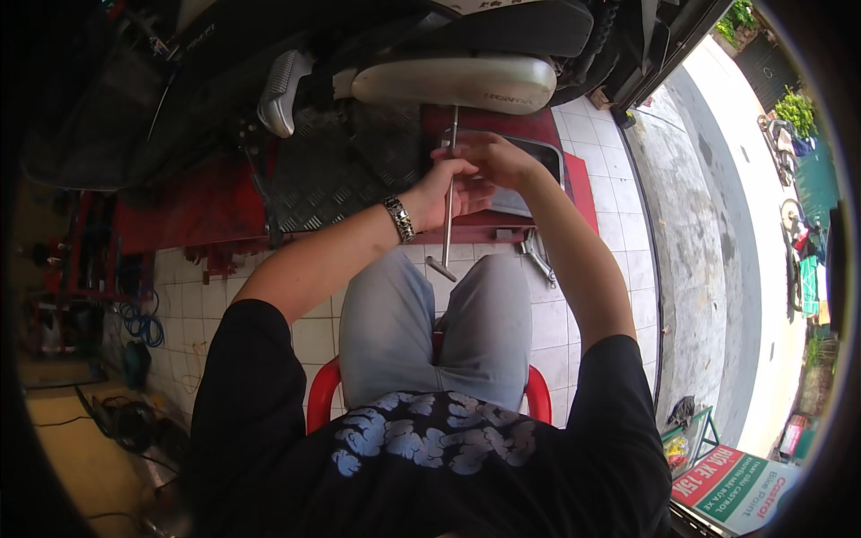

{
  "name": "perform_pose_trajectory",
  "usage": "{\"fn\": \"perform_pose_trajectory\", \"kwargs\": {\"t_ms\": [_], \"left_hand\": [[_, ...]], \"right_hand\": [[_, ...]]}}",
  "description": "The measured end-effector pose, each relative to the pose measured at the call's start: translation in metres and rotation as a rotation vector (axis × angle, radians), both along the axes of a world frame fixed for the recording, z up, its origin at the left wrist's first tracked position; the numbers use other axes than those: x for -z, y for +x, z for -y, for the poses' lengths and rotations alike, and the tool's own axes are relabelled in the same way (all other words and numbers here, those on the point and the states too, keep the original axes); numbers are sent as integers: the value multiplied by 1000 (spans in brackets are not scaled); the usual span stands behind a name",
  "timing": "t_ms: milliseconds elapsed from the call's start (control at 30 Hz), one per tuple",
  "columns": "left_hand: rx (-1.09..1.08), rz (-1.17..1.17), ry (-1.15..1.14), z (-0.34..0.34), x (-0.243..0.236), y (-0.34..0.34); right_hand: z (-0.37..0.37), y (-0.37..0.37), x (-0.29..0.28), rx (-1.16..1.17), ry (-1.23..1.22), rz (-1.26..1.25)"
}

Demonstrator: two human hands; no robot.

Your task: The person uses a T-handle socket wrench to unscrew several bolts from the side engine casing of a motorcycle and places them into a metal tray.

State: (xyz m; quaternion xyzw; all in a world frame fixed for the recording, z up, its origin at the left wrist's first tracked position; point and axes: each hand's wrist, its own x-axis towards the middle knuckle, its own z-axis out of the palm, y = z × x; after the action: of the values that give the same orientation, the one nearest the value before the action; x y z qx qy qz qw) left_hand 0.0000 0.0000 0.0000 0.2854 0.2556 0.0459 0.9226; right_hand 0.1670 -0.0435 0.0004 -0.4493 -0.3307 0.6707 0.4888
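A long metal T-handle wrench (447, 224) stands almost upright in front of me, its cross handle low near my knees and its shaft rising toward the scooter's grey exhaust cover (457, 82). My left hand (441, 190) is wrapped around the shaft at mid height. Beside it, my right hand (489, 157) grips the shaft a little higher. I sit on a red plastic chair (320, 393) with my knees apart.
The scooter stands on a red lift table (206, 211) with a black checker-plate panel (336, 170). A silver footrest (280, 90) juts out at the left. Loose wrenches (538, 255) lie on the white tiled floor. Blue hose coils (143, 325) lie at the left; street pavement at the right.
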Motion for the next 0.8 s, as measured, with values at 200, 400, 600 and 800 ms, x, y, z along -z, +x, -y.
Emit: {"fn": "perform_pose_trajectory", "kwargs": {"t_ms": [200,400,600,800], "left_hand": [[-5,-16,18,9,-6,3],[-55,-68,41,7,2,2],[-318,-121,101,14,6,-1],[-396,-112,101,21,12,-7]], "right_hand": [[1,-7,1,160,-157,80],[-4,-22,-11,235,-319,208],[-8,-5,14,221,-89,-61],[-15,-8,13,266,-74,-126]]}}
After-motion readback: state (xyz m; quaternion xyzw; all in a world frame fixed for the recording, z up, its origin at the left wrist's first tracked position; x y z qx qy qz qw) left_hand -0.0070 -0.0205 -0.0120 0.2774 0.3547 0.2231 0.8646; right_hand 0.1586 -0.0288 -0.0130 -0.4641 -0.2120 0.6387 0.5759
